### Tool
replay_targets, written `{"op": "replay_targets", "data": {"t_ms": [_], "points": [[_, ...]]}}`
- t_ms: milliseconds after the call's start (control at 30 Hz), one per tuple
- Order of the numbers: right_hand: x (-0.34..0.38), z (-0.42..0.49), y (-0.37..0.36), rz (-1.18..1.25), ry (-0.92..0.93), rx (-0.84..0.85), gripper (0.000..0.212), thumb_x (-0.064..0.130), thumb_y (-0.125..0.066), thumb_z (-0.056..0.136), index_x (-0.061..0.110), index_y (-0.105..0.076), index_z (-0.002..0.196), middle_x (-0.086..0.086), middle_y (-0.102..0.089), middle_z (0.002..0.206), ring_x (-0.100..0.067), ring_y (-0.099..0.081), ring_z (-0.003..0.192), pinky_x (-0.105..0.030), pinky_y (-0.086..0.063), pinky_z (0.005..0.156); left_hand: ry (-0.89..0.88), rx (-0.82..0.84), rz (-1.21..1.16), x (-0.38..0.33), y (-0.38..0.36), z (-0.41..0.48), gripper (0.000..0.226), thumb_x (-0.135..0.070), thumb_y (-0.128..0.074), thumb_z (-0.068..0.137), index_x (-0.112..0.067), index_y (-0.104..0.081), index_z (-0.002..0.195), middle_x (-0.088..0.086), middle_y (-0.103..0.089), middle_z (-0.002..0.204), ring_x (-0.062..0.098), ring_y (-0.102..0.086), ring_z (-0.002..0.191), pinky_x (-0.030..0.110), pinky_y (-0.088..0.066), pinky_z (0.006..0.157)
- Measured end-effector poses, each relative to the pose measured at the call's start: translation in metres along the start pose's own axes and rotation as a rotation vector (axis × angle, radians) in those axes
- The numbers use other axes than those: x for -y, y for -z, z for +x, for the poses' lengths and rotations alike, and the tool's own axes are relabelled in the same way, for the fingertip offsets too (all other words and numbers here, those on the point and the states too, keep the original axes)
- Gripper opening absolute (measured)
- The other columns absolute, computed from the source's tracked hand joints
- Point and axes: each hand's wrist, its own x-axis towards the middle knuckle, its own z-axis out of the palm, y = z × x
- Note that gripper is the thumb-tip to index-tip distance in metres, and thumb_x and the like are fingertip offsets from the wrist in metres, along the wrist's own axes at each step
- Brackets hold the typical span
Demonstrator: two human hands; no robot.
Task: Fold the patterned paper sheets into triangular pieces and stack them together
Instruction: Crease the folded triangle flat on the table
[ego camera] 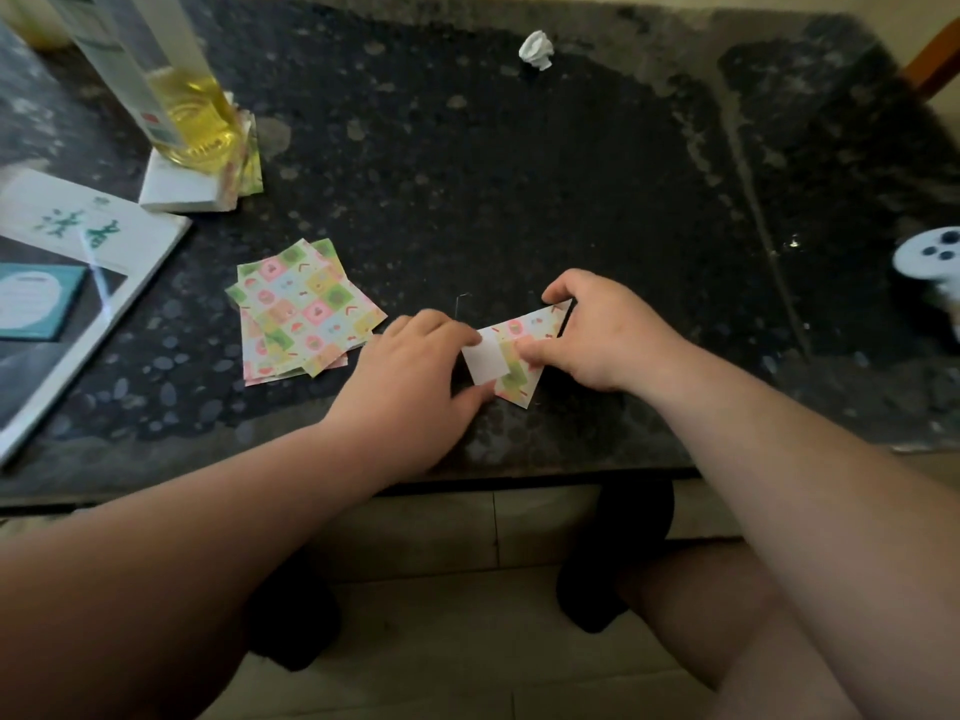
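A partly folded patterned paper piece [519, 350], printed in pink, green and yellow with its white underside showing, lies on the dark speckled stone surface [519, 174] just below the middle of the frame, close to the surface's near edge. Its upper part spreads into a triangular shape with one corner pointing to the upper right. A white rectangular flap [485, 362] is turned up at its lower left.

The left hand [415, 366] comes in from the lower left. Its curled fingers and thumb meet the left edge of the white flap, so its grip is closed on the paper. The right hand [597, 335] comes in from the lower right. Its thumb presses the middle of the piece and its arched forefinger sits on the upper right corner, so its grip is also closed on the paper.

Left of the hands, near the left hand's knuckles, lies a loose stack of pastel patterned paper sheets [304, 309], fanned and flat.

In the upper left of the frame a clear bottle of yellow liquid [197, 122] stands on a white pad [176, 192]. A white printed booklet [78, 236] lies at the left edge. A small crumpled white paper ball [535, 50] sits at the top centre.
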Motion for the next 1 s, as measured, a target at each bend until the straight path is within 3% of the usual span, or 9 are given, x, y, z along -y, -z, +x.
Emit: {"op": "replay_targets", "data": {"t_ms": [133,233,300,433,567,667,733,833,1000], "points": [[0.001,-0.003,-0.001,-0.014,0.017,0.007,0.061,0.046,-0.085,0.08,0.032,-0.055,0.131,0.009,-0.061,0.103,-0.014,-0.063,0.098,-0.029,-0.047,0.075,0.097,0.077,0.007,-0.004,0.006,0.017,0.038,-0.051,-0.07,0.09,-0.034,-0.061,0.122,-0.008,-0.052,0.124,0.017,-0.047,0.119,0.033,-0.042,0.103],[-0.001,-0.004,0.001,0.004,0.057,0.02,0.059,0.042,-0.084,0.081,0.032,-0.057,0.133,0.012,-0.058,0.096,-0.012,-0.062,0.095,-0.028,-0.047,0.077,0.146,0.174,0.019,-0.01,0.008,0.023,0.019,-0.054,-0.072,0.088,-0.037,-0.064,0.089,-0.011,-0.058,0.103,0.018,-0.056,0.105,0.043,-0.051,0.097],[-0.003,-0.004,0.002,0.018,0.066,0.023,0.06,0.038,-0.086,0.08,0.032,-0.058,0.134,0.013,-0.056,0.094,-0.012,-0.061,0.095,-0.027,-0.046,0.077,0.178,0.227,0.019,-0.013,0.007,0.025,0.021,-0.053,-0.07,0.09,-0.035,-0.065,0.081,-0.013,-0.06,0.092,0.018,-0.059,0.099,0.046,-0.052,0.096],[-0.003,-0.005,0.001,-0.003,0.111,0.034,0.058,0.036,-0.087,0.08,0.036,-0.06,0.131,0.016,-0.056,0.087,-0.004,-0.058,0.081,-0.022,-0.043,0.065,0.214,0.315,0.053,-0.021,0.01,0.026,0.023,-0.049,-0.066,0.094,-0.031,-0.065,0.079,-0.01,-0.063,0.088,0.019,-0.061,0.096,0.046,-0.051,0.098],[-0.002,-0.01,0.001,0.0,0.197,0.081,0.056,0.039,-0.085,0.081,0.04,-0.06,0.132,0.016,-0.06,0.092,-0.003,-0.059,0.083,-0.021,-0.049,0.074,0.226,0.404,0.027,-0.027,0.008,0.019,0.023,-0.044,-0.064,0.096,-0.025,-0.068,0.083,-0.004,-0.065,0.087,0.02,-0.063,0.09,0.045,-0.052,0.096],[0.001,-0.015,0.002,-0.03,0.261,0.153,0.051,0.037,-0.084,0.082,0.041,-0.063,0.128,0.018,-0.059,0.1,-0.002,-0.059,0.082,-0.024,-0.052,0.079,0.218,0.441,0.036,-0.032,0.006,0.011,0.027,-0.041,-0.06,0.099,-0.018,-0.071,0.092,0.001,-0.067,0.088,0.018,-0.064,0.085,0.035,-0.056,0.08],[0.003,-0.019,0.003,0.003,0.292,0.207,0.041,0.031,-0.084,0.083,0.038,-0.068,0.12,0.016,-0.063,0.102,-0.005,-0.063,0.08,-0.026,-0.058,0.079,0.22,0.402,-0.003,-0.033,0.004,0.005,0.028,-0.038,-0.058,0.101,-0.016,-0.072,0.093,0.002,-0.069,0.089,0.019,-0.066,0.086,0.032,-0.056,0.075],[0.004,-0.027,0.004,0.102,0.326,0.27,0.032,0.026,-0.084,0.082,0.034,-0.072,0.111,0.014,-0.068,0.101,-0.007,-0.068,0.082,-0.018,-0.057,0.074,0.238,0.322,-0.041,-0.032,0.006,-0.001,0.027,-0.036,-0.056,0.101,-0.016,-0.074,0.097,0.002,-0.071,0.096,0.022,-0.068,0.093,0.037,-0.057,0.082],[0.0,-0.035,-0.002,-0.068,0.395,0.278,0.05,0.034,-0.089,0.072,0.031,-0.066,0.116,0.016,-0.057,0.1,-0.003,-0.061,0.087,-0.027,-0.054,0.081,0.346,0.198,-0.179,-0.025,0.007,0.004,0.028,-0.031,-0.065,0.094,-0.009,-0.075,0.081,0.009,-0.071,0.076,0.023,-0.066,0.073,0.036,-0.052,0.061]]}}
